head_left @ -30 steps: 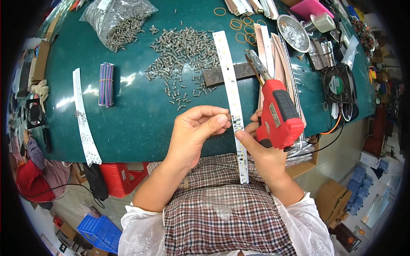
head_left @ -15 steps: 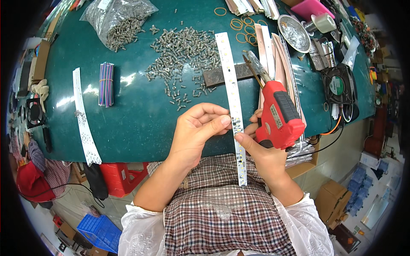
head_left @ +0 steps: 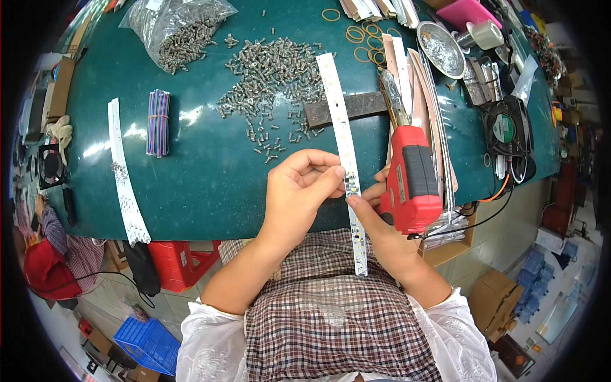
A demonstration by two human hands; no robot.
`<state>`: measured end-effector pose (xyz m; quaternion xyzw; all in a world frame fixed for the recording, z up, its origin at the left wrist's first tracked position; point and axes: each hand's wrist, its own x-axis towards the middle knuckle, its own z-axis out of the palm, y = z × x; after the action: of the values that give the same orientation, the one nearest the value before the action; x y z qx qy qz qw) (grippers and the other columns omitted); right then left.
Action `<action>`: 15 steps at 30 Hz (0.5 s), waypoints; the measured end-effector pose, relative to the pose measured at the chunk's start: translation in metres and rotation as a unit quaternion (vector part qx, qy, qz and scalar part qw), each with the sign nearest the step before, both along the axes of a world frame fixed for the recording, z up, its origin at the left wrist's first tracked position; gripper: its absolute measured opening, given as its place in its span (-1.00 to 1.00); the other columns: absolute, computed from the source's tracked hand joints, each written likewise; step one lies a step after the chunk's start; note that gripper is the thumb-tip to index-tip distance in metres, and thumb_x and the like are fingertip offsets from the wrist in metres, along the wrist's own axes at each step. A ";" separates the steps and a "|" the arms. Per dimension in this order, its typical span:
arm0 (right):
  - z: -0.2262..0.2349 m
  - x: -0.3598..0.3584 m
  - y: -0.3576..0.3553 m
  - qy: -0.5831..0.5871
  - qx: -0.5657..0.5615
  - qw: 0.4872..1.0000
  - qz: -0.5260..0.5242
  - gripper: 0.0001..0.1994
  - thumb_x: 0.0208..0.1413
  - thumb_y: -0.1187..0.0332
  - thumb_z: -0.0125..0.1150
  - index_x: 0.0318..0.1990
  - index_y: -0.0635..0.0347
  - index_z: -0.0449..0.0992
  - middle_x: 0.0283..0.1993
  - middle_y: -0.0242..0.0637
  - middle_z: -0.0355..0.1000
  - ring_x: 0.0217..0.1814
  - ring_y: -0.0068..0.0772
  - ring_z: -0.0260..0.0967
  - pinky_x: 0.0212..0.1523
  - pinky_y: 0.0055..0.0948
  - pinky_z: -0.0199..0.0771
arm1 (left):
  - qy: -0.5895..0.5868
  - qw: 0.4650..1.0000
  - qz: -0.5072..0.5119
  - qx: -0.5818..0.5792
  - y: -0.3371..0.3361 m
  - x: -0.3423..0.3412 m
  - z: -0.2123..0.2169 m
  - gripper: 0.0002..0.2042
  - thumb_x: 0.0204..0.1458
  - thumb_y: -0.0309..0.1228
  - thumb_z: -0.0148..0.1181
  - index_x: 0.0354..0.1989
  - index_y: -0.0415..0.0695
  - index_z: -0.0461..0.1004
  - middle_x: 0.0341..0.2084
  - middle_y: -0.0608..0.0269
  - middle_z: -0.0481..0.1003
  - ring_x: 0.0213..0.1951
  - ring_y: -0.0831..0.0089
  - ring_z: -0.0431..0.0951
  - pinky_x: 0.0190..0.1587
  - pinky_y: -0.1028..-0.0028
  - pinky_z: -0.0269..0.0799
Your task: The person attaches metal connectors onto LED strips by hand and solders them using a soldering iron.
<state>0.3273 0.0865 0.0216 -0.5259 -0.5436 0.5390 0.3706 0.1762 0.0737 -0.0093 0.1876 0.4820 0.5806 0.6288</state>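
Both hands pinch the white strip overhanging the table edge.

I see a dark green table filling the upper frame. On it lie a scatter of small metal screws at upper centre, a clear bag of screws at upper left, a bundle of coloured wires, a white LED strip at left, and rubber bands up top.

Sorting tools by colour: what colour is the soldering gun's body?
Red with a black grip panel, on the soldering gun; head view.
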 end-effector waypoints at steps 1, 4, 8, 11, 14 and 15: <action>-0.003 0.000 0.000 0.000 0.000 1.000 0.000 -0.52 -0.06 0.65 0.36 0.00 0.28 0.25 -0.43 -0.35 0.47 -0.40 -0.61 0.44 -0.34 -0.58 0.45 | 0.010 1.000 -0.001 -0.004 0.001 0.000 -0.001 -0.86 0.11 -0.53 0.20 -0.19 -0.31 0.50 -0.35 0.18 0.58 -0.37 0.56 0.58 -0.29 0.57 0.54; -0.011 0.002 -0.001 -0.020 0.056 0.998 0.003 -0.52 -0.05 0.66 0.35 0.00 0.28 0.25 -0.37 -0.33 0.47 -0.39 -0.62 0.44 -0.36 -0.59 0.45 | 0.061 0.998 0.001 -0.032 0.009 0.002 0.000 -0.87 0.10 -0.53 0.22 -0.22 -0.30 0.49 -0.38 0.21 0.58 -0.38 0.57 0.58 -0.31 0.58 0.54; -0.004 0.016 -0.011 -0.082 0.082 0.993 -0.001 -0.56 -0.02 0.65 0.33 0.00 0.26 0.28 -0.26 -0.32 0.45 -0.28 -0.60 0.43 -0.28 -0.56 0.44 | 0.174 0.984 -0.023 -0.038 0.016 0.003 -0.015 -0.85 0.07 -0.57 0.24 -0.21 -0.34 0.47 -0.38 0.19 0.58 -0.36 0.53 0.62 -0.33 0.57 0.55; 0.009 0.039 -0.016 -0.200 0.137 0.967 0.080 -0.68 0.09 0.55 0.25 -0.01 0.26 0.35 -0.27 -0.34 0.41 -0.23 -0.53 0.36 -0.20 -0.49 0.39 | 0.346 0.938 -0.029 -0.020 0.019 0.005 -0.013 -0.84 0.05 -0.56 0.25 -0.21 -0.32 0.45 -0.40 0.14 0.58 -0.39 0.53 0.62 -0.33 0.57 0.54; 0.030 0.053 -0.021 -0.086 -0.020 0.993 0.073 -0.84 0.17 0.52 0.11 -0.10 0.32 0.42 -0.33 -0.33 0.33 -0.28 -0.50 0.30 -0.26 -0.49 0.32 | 0.445 0.895 -0.040 -0.018 0.018 0.003 -0.002 -0.80 -0.01 -0.56 0.27 -0.21 -0.27 0.45 -0.41 0.16 0.57 -0.51 0.55 0.58 -0.42 0.56 0.47; 0.031 0.063 -0.024 -0.088 -0.022 0.993 0.073 -0.84 0.17 0.52 0.11 -0.10 0.32 0.42 -0.33 -0.33 0.33 -0.28 -0.50 0.30 -0.26 -0.49 0.32 | 0.509 0.859 -0.054 -0.016 0.017 0.001 0.000 -0.79 -0.03 -0.56 0.27 -0.20 -0.24 0.45 -0.40 0.20 0.56 -0.54 0.55 0.56 -0.45 0.56 0.43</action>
<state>0.3901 0.0626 0.0523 -0.5385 -0.5990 0.5277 0.2696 0.1776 0.0908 -0.0088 0.4722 0.7334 0.3617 0.3289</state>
